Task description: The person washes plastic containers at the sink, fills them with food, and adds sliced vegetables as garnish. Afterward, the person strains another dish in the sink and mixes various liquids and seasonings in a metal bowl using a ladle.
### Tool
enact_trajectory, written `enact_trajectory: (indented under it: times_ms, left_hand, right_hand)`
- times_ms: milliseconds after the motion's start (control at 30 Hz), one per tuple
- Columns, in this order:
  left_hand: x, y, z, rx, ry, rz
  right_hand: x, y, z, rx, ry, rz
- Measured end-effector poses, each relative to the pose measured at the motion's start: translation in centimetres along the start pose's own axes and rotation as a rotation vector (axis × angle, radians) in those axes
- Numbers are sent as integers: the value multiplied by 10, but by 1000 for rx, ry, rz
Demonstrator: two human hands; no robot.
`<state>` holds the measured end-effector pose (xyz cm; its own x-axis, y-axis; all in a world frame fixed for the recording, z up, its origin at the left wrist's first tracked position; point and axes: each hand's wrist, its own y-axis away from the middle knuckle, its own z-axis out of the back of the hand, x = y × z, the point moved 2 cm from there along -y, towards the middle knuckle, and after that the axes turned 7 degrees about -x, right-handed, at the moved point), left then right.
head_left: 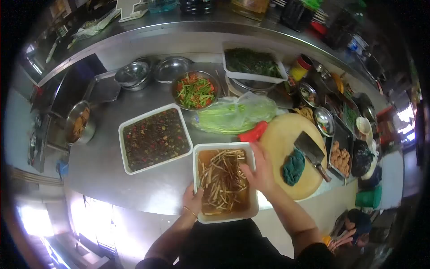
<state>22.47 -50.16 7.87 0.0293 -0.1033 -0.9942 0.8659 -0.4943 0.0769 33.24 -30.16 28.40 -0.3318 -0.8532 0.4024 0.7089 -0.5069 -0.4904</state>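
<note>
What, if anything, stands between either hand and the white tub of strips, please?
Nothing visible: the left hand touches the white tub at its left side, and the right hand is on its right rim, thumb over the strips.

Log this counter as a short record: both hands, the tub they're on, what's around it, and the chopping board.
Left hand: grip on the left side of the white tub
Right hand: grip on its right rim
Tub contents: pale strips in brown liquid
Left of tub: white tray, dark food
Behind tub: bagged greens
Chopping board: cleaver, green cloth
</note>
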Motion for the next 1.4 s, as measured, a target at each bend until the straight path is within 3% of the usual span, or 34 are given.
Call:
enact_trajectory:
  times_ms: [67, 133, 167, 200, 300, 367, 467, 567, 600, 700, 800, 867, 967, 1033, 1200, 1267, 1333, 1400]
  left_hand:
    - [1, -6, -6, 17, 11, 58]
    - [0, -17, -10, 9, 24, -16]
    - [-7, -19, -14, -3, 28, -55]
    - [-19, -19, -15, -3, 15, 70]
    - [-23, -15, -15, -69, -113, 93]
    - [-18, -16, -15, -49, -83, 37]
    - [2, -13, -19, -34, 91, 169]
    - [-18, -15, -19, -66, -2, 52]
    - [-23, -15, -21, -63, 117, 151]
    - [-16, -18, -18, -88, 62, 42]
    - [-38, -16, -19, -51, 135, 179]
    - [-18, -15, -20, -50, 166, 146]
    - [-10, -17, -20, -50, 147, 142]
    - [-8, -17, -15, -13, 177, 166]
    - [-15, -17, -15, 6, 240, 71]
    - [-31, -18, -10, 11, -13, 168]
    - [-2, -17, -14, 17, 50, 130]
    - [-19, -19, -6, 69, -73, 100]
  right_hand:
    - [7, -59, -19, -5, 27, 191]
    - [-12, -126, -71, 0, -41, 289]
    - [-20, -160, -97, 22, -48, 265]
    - [-24, -193, -127, 35, -59, 246]
    - [-29, -261, -205, 250, 152, 183]
    - [-28, -292, -224, 377, 269, 127]
    - [-38, -303, -246, 481, 336, 91]
    - [-51, -316, -273, 491, 221, 47]
    - [-60, -312, -274, 480, 216, 39]
    - [-61, -316, -264, 405, 145, 50]
    - [-61, -319, -253, 306, -7, 33]
    - [-63, -327, -248, 188, -122, 38]
    - [-73, -328, -256, 217, -89, 29]
    - [-64, -327, -242, 315, -131, -126]
    - [-49, -324, -200, 207, -433, -279]
    - [-40, -299, -168, 255, -555, -339]
    - [-20, -250, -121, 283, -659, -372]
    - [3, -185, -81, 264, -657, -381]
